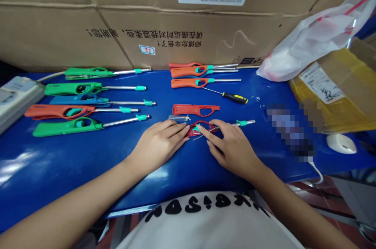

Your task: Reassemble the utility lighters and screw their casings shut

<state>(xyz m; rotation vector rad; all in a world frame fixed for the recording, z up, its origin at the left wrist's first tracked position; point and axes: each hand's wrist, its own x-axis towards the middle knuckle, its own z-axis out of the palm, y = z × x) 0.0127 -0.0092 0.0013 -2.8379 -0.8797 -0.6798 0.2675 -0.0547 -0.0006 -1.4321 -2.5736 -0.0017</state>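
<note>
An opened red gas lighter casing half [192,133] lies on the blue table between my hands, with its inner parts exposed. My left hand [160,143] holds its handle end with fingers close together. The index finger of my right hand [233,145] presses at the teal trigger [197,128], while its other fingers are around the barrel side. Past that hand the metal barrel emerges with a teal piece [242,123] on it. Just behind lie the other red casing half [195,109] and a small clear tank [178,118]. My fingers partly hide the casing.
Several assembled lighters [69,127] lie at left, and orange lighters [188,83] behind. A screwdriver [235,97] lies near small scattered pieces [257,99]. A large carton [117,41] stands at the back. A power strip [20,92], taped box [337,88], plastic bag [308,37] and white mouse [341,144] flank the table.
</note>
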